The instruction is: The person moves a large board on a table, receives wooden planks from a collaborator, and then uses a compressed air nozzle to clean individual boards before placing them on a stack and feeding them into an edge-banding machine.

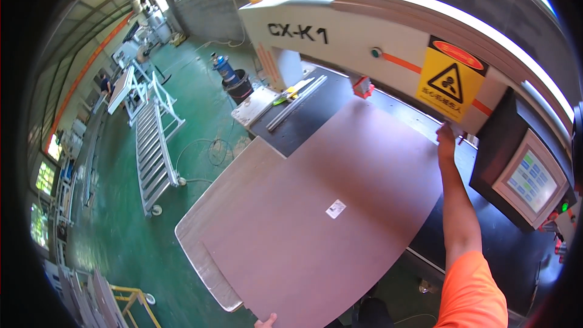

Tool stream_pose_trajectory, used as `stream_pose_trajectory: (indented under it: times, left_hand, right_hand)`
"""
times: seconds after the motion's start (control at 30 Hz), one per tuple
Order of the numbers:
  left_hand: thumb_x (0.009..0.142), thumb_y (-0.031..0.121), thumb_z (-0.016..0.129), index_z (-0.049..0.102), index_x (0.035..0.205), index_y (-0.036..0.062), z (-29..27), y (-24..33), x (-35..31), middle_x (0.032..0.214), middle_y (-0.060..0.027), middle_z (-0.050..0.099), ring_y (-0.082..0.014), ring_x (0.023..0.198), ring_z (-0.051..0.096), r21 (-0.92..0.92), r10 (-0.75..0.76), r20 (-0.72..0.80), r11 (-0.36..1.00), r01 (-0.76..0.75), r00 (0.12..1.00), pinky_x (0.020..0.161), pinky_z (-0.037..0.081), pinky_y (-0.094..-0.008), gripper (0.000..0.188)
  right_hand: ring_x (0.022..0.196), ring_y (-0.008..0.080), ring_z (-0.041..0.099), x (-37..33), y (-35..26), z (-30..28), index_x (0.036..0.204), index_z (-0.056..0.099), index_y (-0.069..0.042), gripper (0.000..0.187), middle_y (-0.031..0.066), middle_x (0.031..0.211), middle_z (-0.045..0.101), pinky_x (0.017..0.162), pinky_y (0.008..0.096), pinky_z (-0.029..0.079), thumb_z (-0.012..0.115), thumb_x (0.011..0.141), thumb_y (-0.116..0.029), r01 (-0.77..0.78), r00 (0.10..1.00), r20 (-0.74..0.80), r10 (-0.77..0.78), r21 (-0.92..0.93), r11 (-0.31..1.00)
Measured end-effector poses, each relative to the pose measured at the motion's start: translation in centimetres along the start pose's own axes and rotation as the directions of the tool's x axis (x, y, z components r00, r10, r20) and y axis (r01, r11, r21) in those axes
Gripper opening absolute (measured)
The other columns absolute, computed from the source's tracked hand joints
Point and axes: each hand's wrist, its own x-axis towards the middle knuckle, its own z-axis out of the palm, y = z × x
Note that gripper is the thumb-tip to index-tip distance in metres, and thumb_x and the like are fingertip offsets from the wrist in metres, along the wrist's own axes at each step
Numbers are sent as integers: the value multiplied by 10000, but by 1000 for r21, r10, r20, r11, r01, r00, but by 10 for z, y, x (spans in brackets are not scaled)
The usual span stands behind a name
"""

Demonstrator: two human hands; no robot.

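A large flat mauve-brown board point(291, 231) with a small white label point(335, 209) lies across the machine's black table point(340, 106) and a pale support board point(197, 222) on its left. At the board's near edge, my left hand point(265, 321) grips it, thumb on top and the other fingers mostly hidden. My right arm reaches far forward, and my right hand point(446, 138) is closed beside the board's far right edge, under the machine's beam point(352, 36). What its fingers hold, if anything, is hidden. A red-and-white block point(362, 87) sits at the board's far edge.
A control box with a lit screen point(530, 177) stands at the right. Metal bars point(297, 103) and a yellow-green tool point(285, 95) lie on the table's far left. On the green floor are a roller conveyor point(153, 155), a bucket point(238, 87) and a hose point(212, 149).
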Motion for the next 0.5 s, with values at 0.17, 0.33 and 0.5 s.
stream_pose_trajectory:
  times: [0.17,0.33,0.5]
  left_hand:
    - [776,246,726,450,1268,-76,-2,13,-2,1257,-163,522,-258,1133,507,40,-61,55,998,58,997,974,404,-372,650]
    - [800,210,703,392,1323,-58,-7,7,21,1306,-152,486,-258,1151,489,-167,-1,21,986,5,1000,988,393,-388,664]
    - [809,202,706,387,1330,-48,5,18,19,1322,-143,470,-253,1174,465,-137,77,82,988,-65,994,972,410,-389,660]
  right_hand:
    - [979,212,559,2,-11,17,1187,476,-29,378,116,1033,551,833,287,427,440,931,-305,-187,972,-230,54,-611,769]
    - [1168,344,476,-15,-45,5,1307,429,8,535,211,1275,493,955,357,380,559,825,-184,-220,971,-128,201,-162,962]
    - [1073,260,467,-48,-32,-20,1394,279,6,688,154,1189,448,908,327,399,599,847,-261,-118,993,-25,116,-324,939]
